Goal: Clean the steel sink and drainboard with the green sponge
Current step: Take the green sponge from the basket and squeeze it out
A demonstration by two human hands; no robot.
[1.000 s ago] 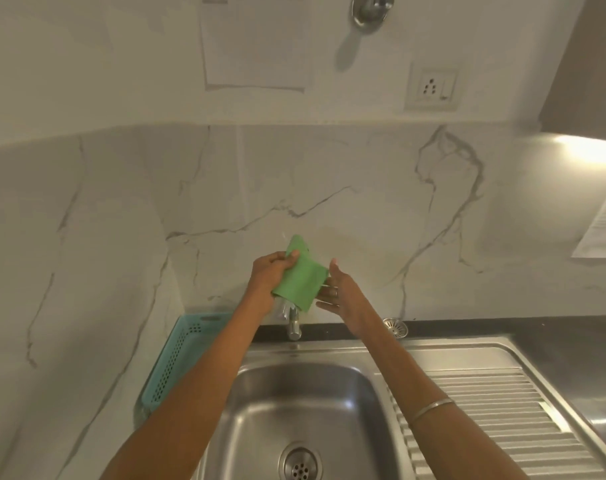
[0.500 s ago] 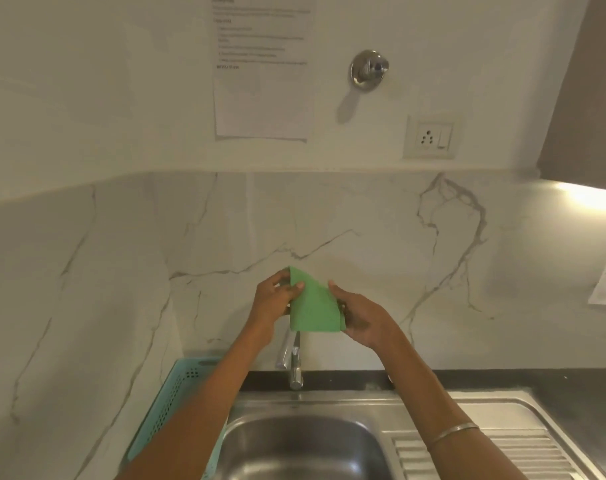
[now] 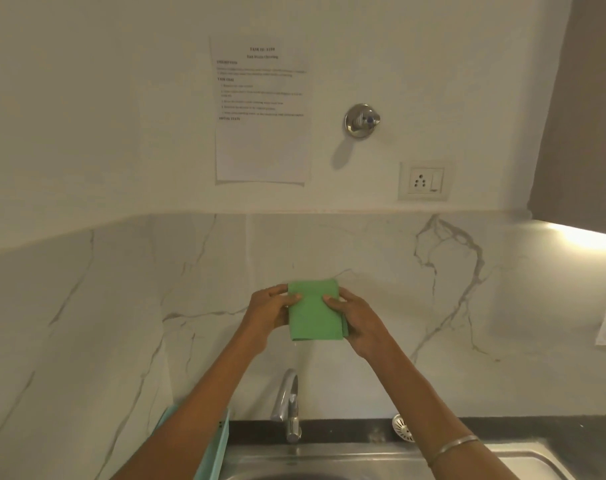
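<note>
The green sponge [image 3: 315,311], a thin flat rectangle, is held up in front of the marble backsplash, well above the tap [image 3: 289,405]. My left hand [image 3: 268,311] grips its left edge, thumb on the front face. My right hand [image 3: 355,318] grips its right edge in the same way. A drop of water hangs just below the sponge. Only the back rim of the steel sink [image 3: 329,457] shows at the bottom edge; the bowl and the drainboard are out of frame.
A teal plastic basket [image 3: 213,448] stands left of the sink, partly behind my left forearm. A round strainer [image 3: 403,427] lies on the dark counter behind the sink. On the wall hang a printed sheet [image 3: 261,112], a chrome valve [image 3: 362,120] and a socket [image 3: 425,181].
The view has tilted upward, so the sink bowl and drainboard have slid out of frame. Both hands have squared the sponge up, from a tilted hold to a flat, upright one.
</note>
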